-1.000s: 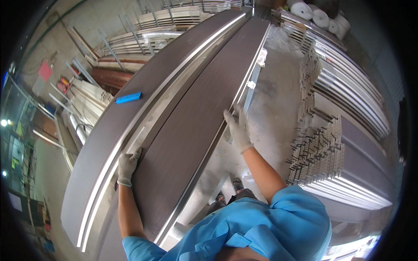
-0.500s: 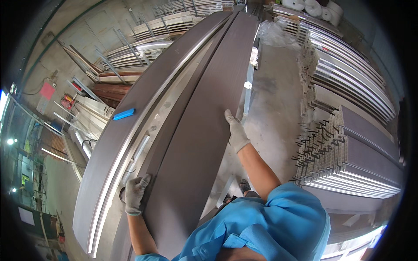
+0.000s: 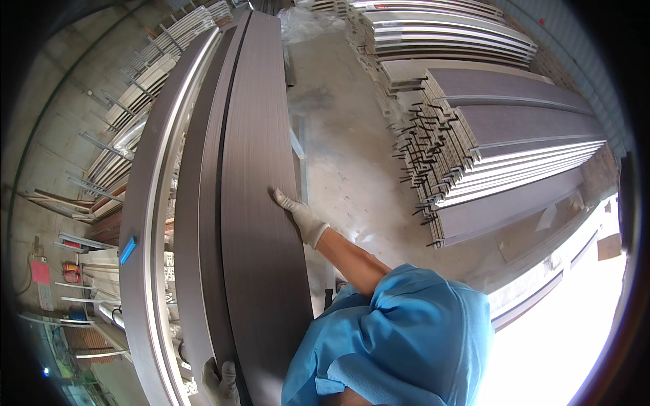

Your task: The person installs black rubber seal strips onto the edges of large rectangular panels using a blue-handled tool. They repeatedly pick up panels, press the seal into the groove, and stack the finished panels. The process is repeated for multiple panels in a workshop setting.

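A long dark brown plank with a black groove along its length lies lengthwise in front of me. My right hand, in a pale work glove, grips its right edge, thumb on the top face and the other fingers out of sight below the edge. Low in the view, my gloved left hand is closed on the plank's left edge, partly cut off by the frame. Left of it stretches another long brown plank with a pale edge strip. A small blue block-like piece rests on that one.
At the right is a stack of brown and white profiles with dark prongs at their near ends. Clear plastic wrap lies on the concrete floor at the far end. Racks of long profiles line the left wall.
My view and body have turned right, and the grooved plank now points more straight ahead. Both hands keep their hold on its edges; the left now sits lower in view.
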The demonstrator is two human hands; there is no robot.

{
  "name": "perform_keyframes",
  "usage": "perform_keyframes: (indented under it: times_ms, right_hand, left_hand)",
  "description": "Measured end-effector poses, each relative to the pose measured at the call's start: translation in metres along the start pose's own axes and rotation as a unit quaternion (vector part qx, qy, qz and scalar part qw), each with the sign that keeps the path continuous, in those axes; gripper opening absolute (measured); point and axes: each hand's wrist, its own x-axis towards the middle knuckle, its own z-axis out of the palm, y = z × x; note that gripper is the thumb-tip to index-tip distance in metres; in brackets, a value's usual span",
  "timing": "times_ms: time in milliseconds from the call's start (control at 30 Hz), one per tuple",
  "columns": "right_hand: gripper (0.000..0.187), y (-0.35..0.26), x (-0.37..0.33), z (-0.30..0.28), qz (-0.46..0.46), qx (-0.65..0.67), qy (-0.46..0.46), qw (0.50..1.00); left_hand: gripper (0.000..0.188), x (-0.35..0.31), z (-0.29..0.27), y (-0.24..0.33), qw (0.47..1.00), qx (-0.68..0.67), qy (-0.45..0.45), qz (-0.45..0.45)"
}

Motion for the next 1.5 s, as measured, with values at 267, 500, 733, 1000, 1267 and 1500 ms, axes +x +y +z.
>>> perform_keyframes:
  times_ms: [267, 500, 733, 1000, 1267, 1500]
  right_hand:
    - [0.083, -0.004, -0.079, -0.046, 0.001, 0.056, 0.049, 0.997]
    - [0.087, -0.075, -0.157, -0.1, -0.034, 0.046, 0.027, 0.998]
    - [0.083, -0.142, -0.238, -0.164, -0.093, 0.046, 0.063, 0.993]
    - [0.084, -0.163, -0.339, -0.178, -0.221, 0.052, 0.103, 0.968]
    - [0.102, -0.178, -0.43, -0.187, -0.335, 0.008, 0.153, 0.93]
    - [0.1, -0.211, -0.508, -0.203, -0.374, 0.003, 0.195, 0.907]
  left_hand:
    - [0.046, -0.071, 0.012, -0.003, 0.999, 0.033, -0.005, 0.03]
    - [0.053, -0.135, 0.061, 0.031, 0.865, 0.315, 0.015, 0.389]
    - [0.042, -0.188, 0.129, 0.086, 0.985, 0.105, -0.059, 0.127]
    - [0.048, -0.232, 0.114, 0.113, 0.978, 0.144, -0.089, 0.12]
    - [0.03, -0.282, 0.054, 0.105, 0.83, 0.351, -0.097, 0.422]
    - [0.028, -0.298, 0.076, 0.148, 0.79, 0.334, -0.095, 0.505]
